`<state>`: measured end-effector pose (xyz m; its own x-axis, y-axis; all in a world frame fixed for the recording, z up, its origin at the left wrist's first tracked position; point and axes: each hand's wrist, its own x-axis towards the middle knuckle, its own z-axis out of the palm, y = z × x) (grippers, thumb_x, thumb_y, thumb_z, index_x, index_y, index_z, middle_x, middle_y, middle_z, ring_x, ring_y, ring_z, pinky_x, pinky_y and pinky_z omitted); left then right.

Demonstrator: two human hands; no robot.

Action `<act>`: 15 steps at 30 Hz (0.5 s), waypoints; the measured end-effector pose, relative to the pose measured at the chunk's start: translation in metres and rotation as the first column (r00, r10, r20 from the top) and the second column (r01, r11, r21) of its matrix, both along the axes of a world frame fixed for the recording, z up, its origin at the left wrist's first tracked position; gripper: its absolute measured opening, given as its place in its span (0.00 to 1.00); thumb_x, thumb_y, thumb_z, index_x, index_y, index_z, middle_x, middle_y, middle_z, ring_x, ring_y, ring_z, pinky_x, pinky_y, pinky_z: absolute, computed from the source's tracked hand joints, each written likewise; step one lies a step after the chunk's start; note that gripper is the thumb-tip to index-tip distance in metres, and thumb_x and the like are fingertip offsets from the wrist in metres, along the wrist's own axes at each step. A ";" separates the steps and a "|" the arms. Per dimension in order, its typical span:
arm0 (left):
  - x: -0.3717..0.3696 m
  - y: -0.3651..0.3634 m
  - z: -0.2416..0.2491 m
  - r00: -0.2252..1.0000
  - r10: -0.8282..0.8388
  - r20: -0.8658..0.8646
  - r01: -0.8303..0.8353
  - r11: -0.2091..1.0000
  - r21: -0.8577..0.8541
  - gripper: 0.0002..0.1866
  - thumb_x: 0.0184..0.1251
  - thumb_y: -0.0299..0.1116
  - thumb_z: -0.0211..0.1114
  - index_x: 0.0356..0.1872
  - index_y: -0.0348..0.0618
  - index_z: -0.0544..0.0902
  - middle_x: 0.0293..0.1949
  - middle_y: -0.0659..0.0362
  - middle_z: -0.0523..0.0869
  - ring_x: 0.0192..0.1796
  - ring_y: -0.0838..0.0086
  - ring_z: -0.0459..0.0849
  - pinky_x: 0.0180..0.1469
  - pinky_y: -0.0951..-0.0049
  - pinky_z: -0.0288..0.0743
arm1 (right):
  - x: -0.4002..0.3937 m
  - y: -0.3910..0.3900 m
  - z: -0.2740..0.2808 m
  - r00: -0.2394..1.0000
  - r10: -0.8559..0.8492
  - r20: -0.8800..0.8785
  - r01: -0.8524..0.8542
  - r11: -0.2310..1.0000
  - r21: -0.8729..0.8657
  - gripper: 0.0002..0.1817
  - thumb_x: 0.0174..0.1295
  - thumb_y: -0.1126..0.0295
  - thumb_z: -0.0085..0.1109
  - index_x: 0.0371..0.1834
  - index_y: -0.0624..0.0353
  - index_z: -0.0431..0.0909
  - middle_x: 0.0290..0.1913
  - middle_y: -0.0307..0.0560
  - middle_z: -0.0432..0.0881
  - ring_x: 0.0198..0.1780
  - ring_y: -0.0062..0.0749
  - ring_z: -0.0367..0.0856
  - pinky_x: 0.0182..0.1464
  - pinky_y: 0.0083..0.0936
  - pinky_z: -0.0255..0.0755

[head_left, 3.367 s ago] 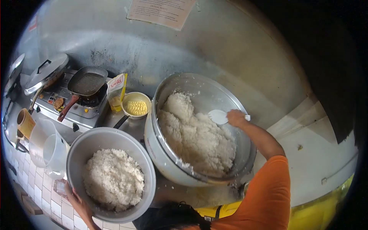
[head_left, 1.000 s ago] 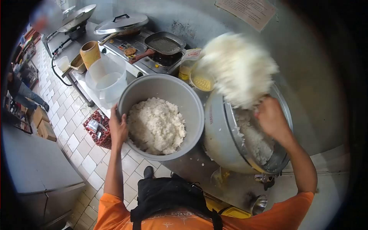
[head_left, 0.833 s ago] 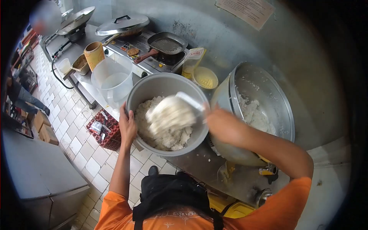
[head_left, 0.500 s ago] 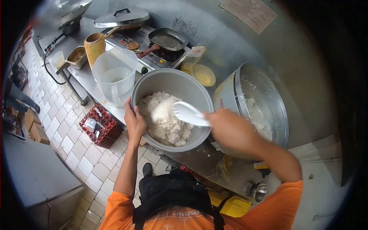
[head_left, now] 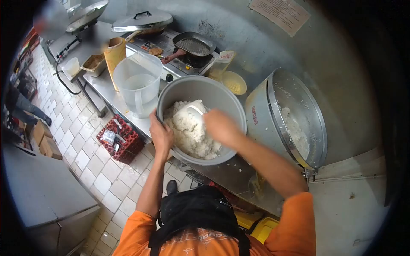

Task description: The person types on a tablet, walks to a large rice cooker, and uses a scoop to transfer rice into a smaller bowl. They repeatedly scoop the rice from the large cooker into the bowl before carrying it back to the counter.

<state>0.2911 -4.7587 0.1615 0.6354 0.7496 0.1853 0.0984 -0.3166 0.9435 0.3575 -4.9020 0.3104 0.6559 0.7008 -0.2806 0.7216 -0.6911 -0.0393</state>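
On the steel counter's [head_left: 112, 91] front edge: round grey metal bowl [head_left: 222, 94], smooth-walled, deep, holding a lumpy mound of white cooked rice [head_left: 190, 134]. Left hand [head_left: 161, 134] wraps the bowl's near-left rim, fingers curled over the edge, thumb side outside. Right hand [head_left: 221, 126] hangs inside the bowl above the rice, fingers closed round the handle of a white plastic rice paddle [head_left: 190, 112]; the paddle's flat rounded blade points away from the fingers, lying on the top of the rice mound.

Beside the bowl, to the right: large cylindrical rice cooker [head_left: 273, 123], pale grey body with a shiny metal rim, tilted toward the bowl, rice clinging to its inner wall.

Behind the bowl, left: translucent plastic measuring jug [head_left: 139, 83] with handle. Further back: small yellow round bowl [head_left: 234, 82], black ridged grill pan [head_left: 194, 45] with reddish handle on a stove, domed metal lid [head_left: 143, 20]. Floor below: pale square tiles, red crate [head_left: 119, 138].
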 end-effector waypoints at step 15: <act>0.003 -0.003 -0.009 0.998 0.051 0.033 -0.053 0.996 0.065 0.33 0.47 0.13 0.49 0.62 0.30 0.63 0.51 0.35 0.76 0.56 0.42 0.74 0.61 0.55 0.65 | 0.106 0.058 -0.196 0.931 0.122 0.344 -0.012 0.953 -0.304 0.08 0.59 0.68 0.56 0.34 0.56 0.85 0.33 0.51 0.85 0.35 0.46 0.85 0.35 0.39 0.78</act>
